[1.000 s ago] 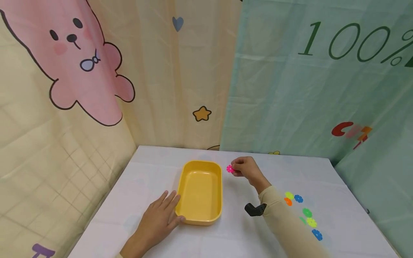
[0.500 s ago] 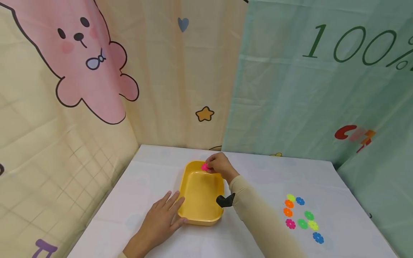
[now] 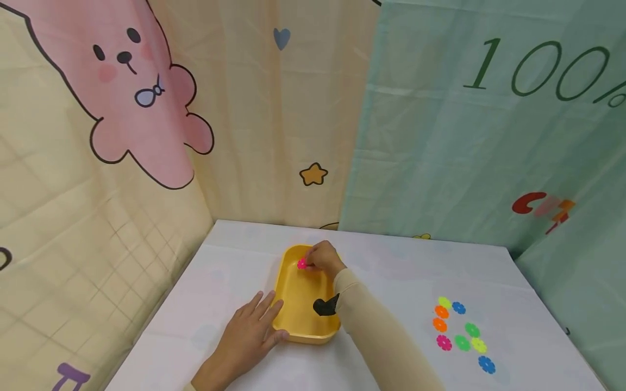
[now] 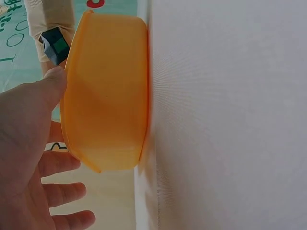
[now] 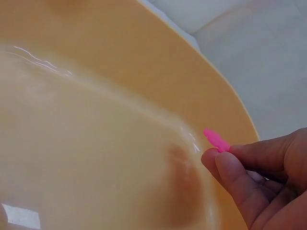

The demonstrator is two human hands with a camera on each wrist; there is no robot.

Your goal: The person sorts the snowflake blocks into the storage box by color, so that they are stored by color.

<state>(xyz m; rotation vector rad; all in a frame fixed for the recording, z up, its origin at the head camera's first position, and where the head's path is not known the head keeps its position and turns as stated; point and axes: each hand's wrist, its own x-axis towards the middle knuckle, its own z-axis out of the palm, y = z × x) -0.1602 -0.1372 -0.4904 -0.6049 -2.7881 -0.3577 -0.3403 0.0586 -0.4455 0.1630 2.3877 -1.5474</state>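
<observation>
My right hand pinches a pink flower-shaped disc between thumb and fingertips, over the far end of a yellow tray. In the right wrist view the disc stands edge-on, apart from the tray's floor. My left hand rests with spread, fairly straight fingers against the tray's near left rim. The left wrist view shows the thumb touching the rim while the other fingers reach past the tray's end.
On the white table to the right lie several flower discs: orange, green, yellow, blue and pink. Printed curtains stand behind the table and on both sides.
My right hand has carried the pink disc leftward from beside the tray to over its far end, then lower. The left hand keeps its place at the rim.
</observation>
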